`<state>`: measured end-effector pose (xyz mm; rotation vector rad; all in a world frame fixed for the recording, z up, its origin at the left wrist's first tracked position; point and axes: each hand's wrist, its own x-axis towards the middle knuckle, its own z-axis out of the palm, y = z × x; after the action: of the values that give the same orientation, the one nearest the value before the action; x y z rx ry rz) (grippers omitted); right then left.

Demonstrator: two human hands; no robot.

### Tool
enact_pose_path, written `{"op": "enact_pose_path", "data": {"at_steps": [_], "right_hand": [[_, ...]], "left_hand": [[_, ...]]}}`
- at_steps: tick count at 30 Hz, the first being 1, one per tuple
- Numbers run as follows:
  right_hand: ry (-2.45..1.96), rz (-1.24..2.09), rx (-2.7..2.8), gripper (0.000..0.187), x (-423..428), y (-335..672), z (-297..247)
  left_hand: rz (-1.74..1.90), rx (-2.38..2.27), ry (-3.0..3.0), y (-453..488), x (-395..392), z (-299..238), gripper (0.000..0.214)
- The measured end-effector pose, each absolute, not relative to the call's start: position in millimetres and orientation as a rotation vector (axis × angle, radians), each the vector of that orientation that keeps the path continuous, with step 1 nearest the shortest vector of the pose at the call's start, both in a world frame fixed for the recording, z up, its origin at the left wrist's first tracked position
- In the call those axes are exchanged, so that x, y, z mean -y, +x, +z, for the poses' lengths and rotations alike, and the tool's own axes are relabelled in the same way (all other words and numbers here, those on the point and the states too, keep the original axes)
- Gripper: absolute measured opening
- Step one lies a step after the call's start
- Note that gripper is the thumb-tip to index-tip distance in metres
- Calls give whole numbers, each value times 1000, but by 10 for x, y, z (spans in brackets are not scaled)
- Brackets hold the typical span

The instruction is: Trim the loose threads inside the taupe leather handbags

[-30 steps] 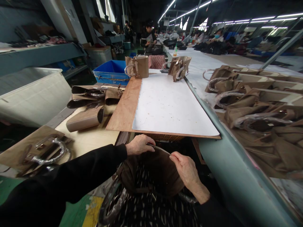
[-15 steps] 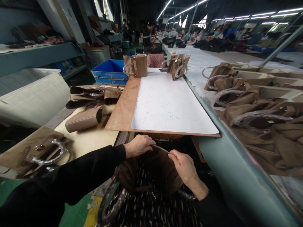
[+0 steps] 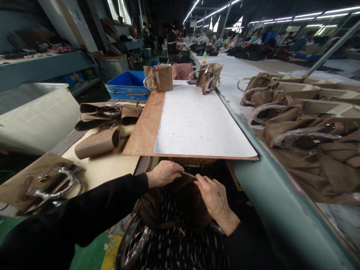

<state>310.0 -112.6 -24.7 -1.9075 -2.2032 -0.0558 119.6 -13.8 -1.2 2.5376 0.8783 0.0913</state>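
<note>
A brown handbag (image 3: pixel 187 204) rests in my lap, its mouth facing up. At the left end of its far rim, my left hand (image 3: pixel 165 173) pinches the edge between thumb and fingers. My right hand (image 3: pixel 215 198) grips the same rim a little further right, so a short stretch of edge shows between the two. Plastic-wrapped handles (image 3: pixel 136 243) hang at the bag's lower left. Just beyond my hands lies a wooden board (image 3: pixel 143 131) with a white sheet (image 3: pixel 202 127) over most of it.
Two finished-looking handbags (image 3: pixel 161 78) stand at the board's far end. Several more brown bags (image 3: pixel 303 112) crowd the right-hand table. On the left are another handbag (image 3: pixel 47 180), a brown pouch-like piece (image 3: pixel 97 143), a blue bin (image 3: pixel 128 88) and a white tub (image 3: pixel 42 116). People work farther back.
My right hand has slid slightly left along the rim, closer to my left hand, which keeps its hold. The whole view has shifted a little.
</note>
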Motion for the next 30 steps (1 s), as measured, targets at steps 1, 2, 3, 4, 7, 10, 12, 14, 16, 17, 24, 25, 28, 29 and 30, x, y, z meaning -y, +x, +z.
{"op": "enact_pose_path", "data": {"at_steps": [1,2,3,4,7,10,12,14,16,17,24,25,28,29,30], "right_hand": [[-1901,-81,2219,23,1113,3075,-240],[-1895,-94,2226,23,1099,3052,-237],[-1891,-96,2227,22,1085,3032,-236],[-1888,-93,2222,22,1070,3016,-238],[-1889,-71,2204,22,1032,2989,-255],[-1899,-33,2194,23,1004,2985,-274],[-1914,-6,2186,25,988,2982,-278],[-1934,21,2176,25,973,2972,-271],[-1939,71,2169,25,956,2953,-251],[-1931,108,2167,24,945,2940,-238],[-1870,297,2153,27,884,2875,-190],[-1878,304,2150,27,882,2876,-187],[-1894,335,2145,26,878,2885,-171],[-1906,342,2142,26,874,2885,-161],[-1922,348,2138,26,866,2883,-151]], "left_hand": [[83,-883,2538,1200,143,-7,18],[73,-887,2539,1206,147,-2,18],[66,-891,2540,1214,151,3,18],[62,-895,2543,1221,154,6,18],[60,-911,2552,1242,153,9,17],[58,-921,2553,1252,140,2,17],[58,-926,2546,1251,130,-6,16],[61,-940,2534,1249,123,-17,16],[59,-954,2522,1251,122,-26,16],[57,-954,2520,1254,123,-30,16],[40,-934,2520,1280,126,-31,16],[39,-934,2519,1281,126,-30,16],[37,-940,2518,1288,126,-30,16],[37,-944,2516,1293,127,-29,16],[38,-948,2513,1298,128,-27,15]]}}
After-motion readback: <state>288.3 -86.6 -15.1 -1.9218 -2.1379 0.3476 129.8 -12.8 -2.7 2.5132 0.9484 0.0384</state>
